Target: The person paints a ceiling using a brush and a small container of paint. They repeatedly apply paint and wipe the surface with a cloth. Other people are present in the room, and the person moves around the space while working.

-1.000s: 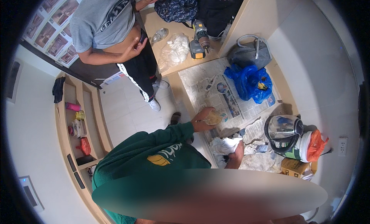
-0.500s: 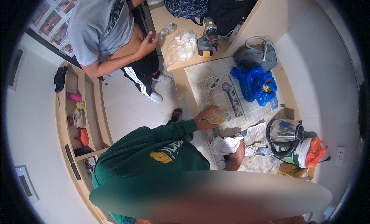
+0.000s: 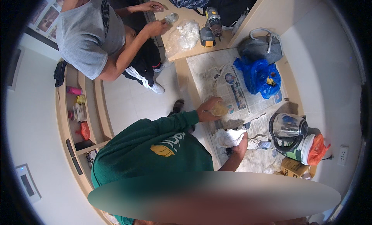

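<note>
My left hand [image 3: 208, 110], at the end of a green sleeve, is closed around a clear, yellowish cup-like container [image 3: 220, 109] above the newspaper [image 3: 236, 91]. What is inside it is too blurred to tell. Lower and to the right, my right hand [image 3: 241, 146] is wrapped round the side of a bunched white cloth [image 3: 228, 138]. Fingers of this hand are partly hidden behind the cloth. Both hands are over the newspaper-covered work surface, a short distance apart.
A blue plastic bag [image 3: 257, 79] lies beyond my hands, with a grey bag [image 3: 259, 48] behind it. To the right stand a clear kettle [image 3: 286, 128] and a bucket [image 3: 306, 149]. A cordless drill [image 3: 211, 29] rests on the higher table; another person [image 3: 91, 39] stands at left.
The other person's hand has reached over the table to a small clear plastic packet. My hands keep hold of the container and the cloth. The view has shifted slightly.
</note>
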A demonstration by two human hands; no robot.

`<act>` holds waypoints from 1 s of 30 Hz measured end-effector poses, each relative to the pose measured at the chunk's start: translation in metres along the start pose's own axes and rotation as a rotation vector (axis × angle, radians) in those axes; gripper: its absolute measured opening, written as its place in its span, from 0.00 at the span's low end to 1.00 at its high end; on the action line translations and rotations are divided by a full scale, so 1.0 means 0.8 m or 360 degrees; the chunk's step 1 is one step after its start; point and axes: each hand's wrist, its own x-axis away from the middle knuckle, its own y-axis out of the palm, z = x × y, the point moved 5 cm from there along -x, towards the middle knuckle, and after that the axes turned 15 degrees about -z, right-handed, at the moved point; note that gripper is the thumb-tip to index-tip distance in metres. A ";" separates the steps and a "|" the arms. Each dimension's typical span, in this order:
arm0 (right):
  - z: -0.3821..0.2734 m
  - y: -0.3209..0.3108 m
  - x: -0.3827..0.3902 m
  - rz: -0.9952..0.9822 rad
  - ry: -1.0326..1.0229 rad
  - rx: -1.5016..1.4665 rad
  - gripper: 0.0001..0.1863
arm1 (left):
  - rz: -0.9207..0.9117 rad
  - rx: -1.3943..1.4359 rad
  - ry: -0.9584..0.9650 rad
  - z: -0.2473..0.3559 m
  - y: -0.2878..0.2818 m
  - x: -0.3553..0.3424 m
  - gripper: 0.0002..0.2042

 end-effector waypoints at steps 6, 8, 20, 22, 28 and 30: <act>-0.011 0.020 0.003 -0.0056 -0.0050 -0.0085 0.30 | 0.0040 -0.0015 0.0074 0.002 0.000 0.000 0.41; -0.009 0.016 0.002 -0.0040 -0.0031 -0.0044 0.29 | 0.0026 -0.0039 0.0072 0.005 -0.001 0.000 0.41; 0.000 -0.004 -0.002 -0.0111 -0.0018 -0.0138 0.26 | 0.0040 0.0019 0.0025 0.006 0.001 0.001 0.41; 0.000 -0.007 -0.003 -0.0092 -0.0020 -0.0153 0.26 | 0.0057 0.0051 0.0032 0.005 0.002 0.001 0.41; 0.002 -0.012 -0.002 -0.0001 -0.0041 -0.0045 0.25 | 0.0023 0.0023 0.0011 0.006 0.000 0.002 0.41; -0.001 -0.004 0.001 -0.0084 -0.0091 0.0129 0.25 | 0.0035 0.0017 0.0020 0.006 0.001 0.002 0.41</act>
